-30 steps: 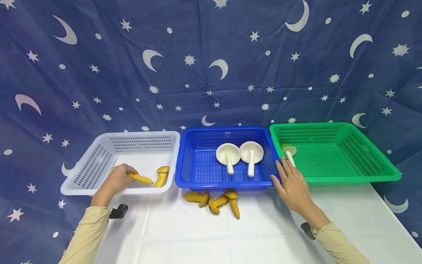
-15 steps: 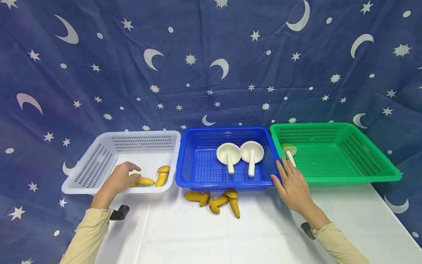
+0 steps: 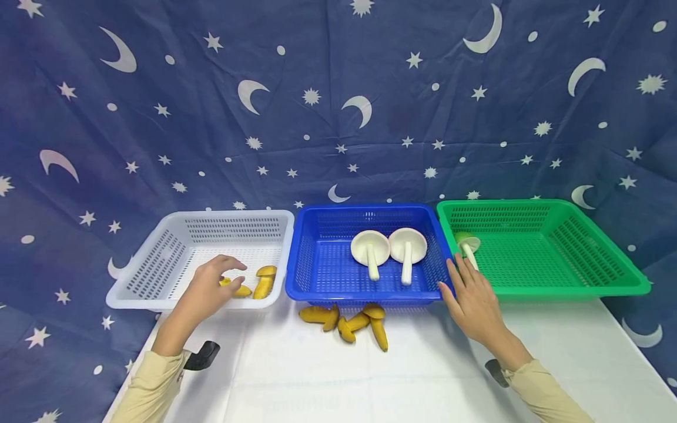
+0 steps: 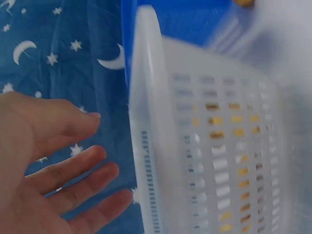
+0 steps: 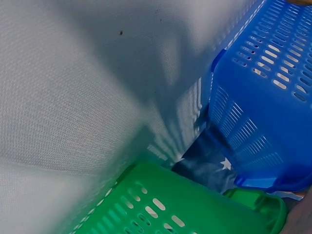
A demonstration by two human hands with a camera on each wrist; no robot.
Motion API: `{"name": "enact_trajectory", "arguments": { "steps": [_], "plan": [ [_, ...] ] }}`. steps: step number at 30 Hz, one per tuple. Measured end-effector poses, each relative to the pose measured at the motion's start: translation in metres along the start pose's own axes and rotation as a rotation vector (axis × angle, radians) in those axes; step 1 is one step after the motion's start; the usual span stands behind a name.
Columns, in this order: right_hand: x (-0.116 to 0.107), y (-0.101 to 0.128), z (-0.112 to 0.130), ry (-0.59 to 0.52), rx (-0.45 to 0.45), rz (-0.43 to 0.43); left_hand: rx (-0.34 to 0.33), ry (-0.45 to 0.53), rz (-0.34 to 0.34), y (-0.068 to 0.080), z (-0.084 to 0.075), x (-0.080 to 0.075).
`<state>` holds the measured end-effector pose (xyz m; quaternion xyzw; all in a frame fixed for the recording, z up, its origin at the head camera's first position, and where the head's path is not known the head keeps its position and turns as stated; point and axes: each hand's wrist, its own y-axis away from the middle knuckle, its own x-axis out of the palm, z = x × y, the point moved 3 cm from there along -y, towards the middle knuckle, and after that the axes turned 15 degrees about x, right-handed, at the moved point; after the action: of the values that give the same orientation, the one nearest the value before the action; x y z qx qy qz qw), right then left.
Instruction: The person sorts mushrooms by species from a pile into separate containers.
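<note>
My left hand (image 3: 208, 289) hovers over the front of the white basket (image 3: 233, 229), fingers apart and holding nothing. Just beyond its fingertips, a yellow toy mushroom (image 3: 242, 291) lies in that basket, partly hidden by the hand. Beside it is another yellow mushroom (image 3: 264, 283). In the left wrist view the spread fingers (image 4: 92, 178) are clear of the basket's wall (image 4: 219, 146). My right hand (image 3: 476, 308) rests with extended fingers at the adjoining front corners of the blue basket (image 3: 328, 258) and the green basket (image 3: 529, 258).
Two white mushrooms (image 3: 369, 248) lie stem-forward in the blue basket. A green-capped mushroom (image 3: 468, 242) is at the left of the green one. On the white table (image 3: 317, 382), before the blue basket, lie three yellow mushrooms (image 3: 319, 316). A star-patterned cloth (image 3: 317, 147) hangs behind.
My left hand has let go of a yellow mushroom, which now lies in the white basket, and has lifted slightly with fingers spread. The right hand has stayed in place.
</note>
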<state>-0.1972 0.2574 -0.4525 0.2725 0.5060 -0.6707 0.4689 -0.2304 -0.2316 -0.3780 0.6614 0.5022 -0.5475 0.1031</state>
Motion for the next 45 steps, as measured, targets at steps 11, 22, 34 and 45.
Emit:
{"name": "enact_trajectory", "arguments": {
  "steps": [11, 22, 34, 45],
  "plan": [
    [0.000, 0.002, 0.000, -0.018, 0.015, 0.014, 0.098, 0.045, -0.115, 0.004, -0.037, 0.004],
    [0.001, 0.001, 0.001, -0.017, 0.010, 0.018, 0.190, 0.105, -0.162, 0.009, -0.063, 0.017],
    [-0.002, 0.000, 0.002, -0.009, 0.011, 0.036, 0.200, 0.197, -0.119, 0.014, -0.082, 0.045],
    [-0.002, 0.000, 0.000, -0.004, 0.004, 0.041, 0.183, 0.158, -0.026, 0.023, -0.091, 0.108]
  ]
}}
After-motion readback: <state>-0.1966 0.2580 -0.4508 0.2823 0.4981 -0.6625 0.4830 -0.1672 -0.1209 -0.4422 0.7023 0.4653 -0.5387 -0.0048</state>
